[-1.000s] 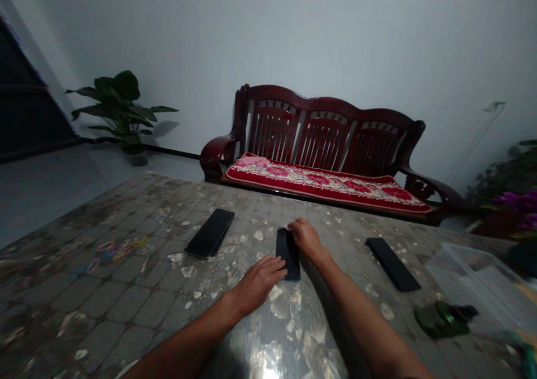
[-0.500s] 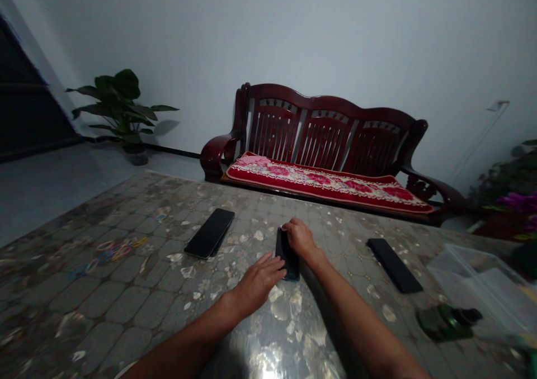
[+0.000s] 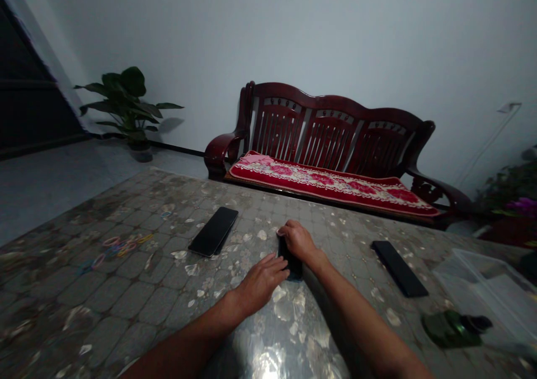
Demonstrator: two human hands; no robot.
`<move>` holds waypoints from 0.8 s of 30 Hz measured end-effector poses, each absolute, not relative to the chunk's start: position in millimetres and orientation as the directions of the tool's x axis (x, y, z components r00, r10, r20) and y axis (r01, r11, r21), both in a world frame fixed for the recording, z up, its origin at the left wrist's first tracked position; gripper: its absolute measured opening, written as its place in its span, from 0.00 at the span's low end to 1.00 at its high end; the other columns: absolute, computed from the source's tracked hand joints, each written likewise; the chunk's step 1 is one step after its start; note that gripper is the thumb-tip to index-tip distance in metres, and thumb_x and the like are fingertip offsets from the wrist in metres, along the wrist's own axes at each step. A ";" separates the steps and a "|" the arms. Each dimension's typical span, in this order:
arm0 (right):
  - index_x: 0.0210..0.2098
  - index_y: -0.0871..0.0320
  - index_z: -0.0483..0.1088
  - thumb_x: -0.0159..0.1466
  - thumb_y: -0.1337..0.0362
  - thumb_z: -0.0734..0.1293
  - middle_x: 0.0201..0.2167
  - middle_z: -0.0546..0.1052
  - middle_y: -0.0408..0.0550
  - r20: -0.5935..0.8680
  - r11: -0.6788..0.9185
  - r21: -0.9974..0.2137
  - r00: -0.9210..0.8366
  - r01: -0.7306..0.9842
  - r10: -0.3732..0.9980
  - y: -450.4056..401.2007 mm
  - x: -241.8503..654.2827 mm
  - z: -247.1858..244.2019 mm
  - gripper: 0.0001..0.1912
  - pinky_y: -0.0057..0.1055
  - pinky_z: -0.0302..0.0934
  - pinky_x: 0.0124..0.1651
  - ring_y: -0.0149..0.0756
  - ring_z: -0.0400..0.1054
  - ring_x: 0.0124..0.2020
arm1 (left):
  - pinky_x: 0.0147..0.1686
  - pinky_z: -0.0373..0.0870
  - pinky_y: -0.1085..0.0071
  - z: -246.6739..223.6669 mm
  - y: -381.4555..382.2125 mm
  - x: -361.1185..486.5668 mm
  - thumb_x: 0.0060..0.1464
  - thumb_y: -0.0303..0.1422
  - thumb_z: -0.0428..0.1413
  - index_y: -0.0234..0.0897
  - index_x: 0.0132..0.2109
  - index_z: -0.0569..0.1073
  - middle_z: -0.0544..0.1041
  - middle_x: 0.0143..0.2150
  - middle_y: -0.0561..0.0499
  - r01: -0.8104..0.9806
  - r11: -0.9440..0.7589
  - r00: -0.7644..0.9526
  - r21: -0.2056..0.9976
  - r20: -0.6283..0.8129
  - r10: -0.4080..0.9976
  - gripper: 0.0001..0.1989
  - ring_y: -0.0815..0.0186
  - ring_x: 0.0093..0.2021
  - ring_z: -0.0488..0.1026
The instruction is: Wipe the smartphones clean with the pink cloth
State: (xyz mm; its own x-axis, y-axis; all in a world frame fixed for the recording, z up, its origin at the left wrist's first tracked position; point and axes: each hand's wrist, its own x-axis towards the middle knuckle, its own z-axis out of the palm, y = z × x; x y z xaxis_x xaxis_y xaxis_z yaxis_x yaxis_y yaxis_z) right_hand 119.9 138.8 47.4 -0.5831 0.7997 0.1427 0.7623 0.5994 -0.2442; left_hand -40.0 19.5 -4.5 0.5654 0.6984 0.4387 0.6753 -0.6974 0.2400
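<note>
A dark smartphone [image 3: 295,268] lies on the patterned table in front of me, partly covered by both hands. My left hand [image 3: 263,281] rests at its lower left side, fingers stretched out and their tips touching the phone. Over its far end, my right hand [image 3: 297,239] is closed with the fingers bent together. A small pale bit shows at the right fingertips; what it is I cannot make out. To the left lies another black smartphone [image 3: 213,231], and a third dark phone [image 3: 399,268] lies to the right.
Several coloured rubber bands [image 3: 126,246] are scattered at the left of the table [image 3: 138,334]. On the right are a green bottle [image 3: 451,328] lying on its side and a clear plastic box [image 3: 474,275]. A wooden bench [image 3: 327,102] and a potted plant [image 3: 130,108] stand beyond.
The view has shifted slightly, so the scene sits a little further right. My right hand stays closed at the phone's far end and my left hand stays against its side.
</note>
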 end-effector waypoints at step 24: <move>0.46 0.56 0.78 0.68 0.71 0.59 0.42 0.76 0.52 0.134 0.582 -0.247 -0.567 0.775 0.813 140.8 132.7 47.4 0.16 0.27 0.60 0.46 0.38 0.69 0.45 | 0.65 0.62 0.52 -0.3 20.2 -40.0 0.53 0.15 0.47 0.38 0.54 0.76 0.77 0.58 0.44 0.670 -0.692 0.582 0.268 0.388 0.715 0.26 0.59 0.61 0.71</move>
